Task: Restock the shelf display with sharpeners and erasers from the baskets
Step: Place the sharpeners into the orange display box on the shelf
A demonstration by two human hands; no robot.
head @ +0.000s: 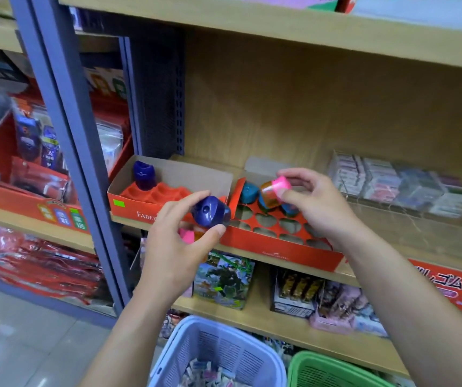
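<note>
green basket [335, 372] cropped, possibly sharpener [186, 237] half-hidden

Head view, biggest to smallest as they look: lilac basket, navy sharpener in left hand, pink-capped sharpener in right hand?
1. lilac basket, though cut off by the frame.
2 and 3 tied. navy sharpener and pink-capped sharpener look about alike; not ranked.

A grey metal upright [65, 129] slants from top to bottom at the left. Left of it, a red carton [9, 191] holds upright blister packs [48, 146], and below lies a heap of shiny red packets [37, 269]. Lower down towards the right stands a green-printed toy box [224, 280], with a dark box [296, 294] beside it. Pale floor tiles [23, 339] show at the bottom left.
</note>
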